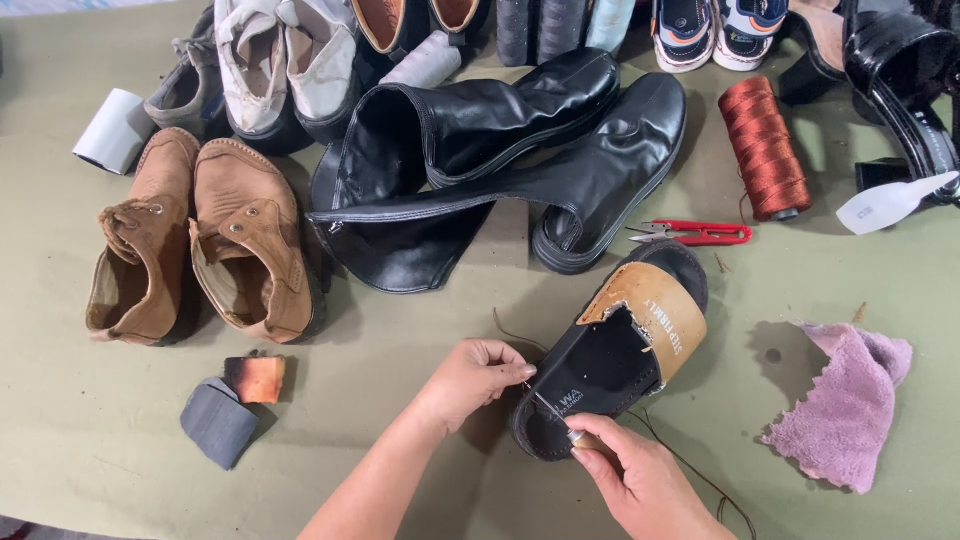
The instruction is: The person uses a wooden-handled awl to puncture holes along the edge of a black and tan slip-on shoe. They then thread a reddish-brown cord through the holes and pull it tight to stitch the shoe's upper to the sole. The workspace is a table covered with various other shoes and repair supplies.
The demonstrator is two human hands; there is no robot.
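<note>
A black slide sandal point(600, 365) with a tan strap lies on the olive-green surface in front of me. My left hand point(468, 380) pinches a thin brown thread beside the sandal's heel edge. My right hand point(640, 482) grips a small metal needle or awl at the heel rim of the sandal. The thread trails away to the right under my right hand.
A pair of black boots point(500, 160) and tan suede shoes point(205, 240) lie behind. Red thread snips point(700, 234), a rust thread spool point(765, 148), a purple cloth point(842, 400), a grey pad with an orange block point(235, 405) and several more shoes at the far edge.
</note>
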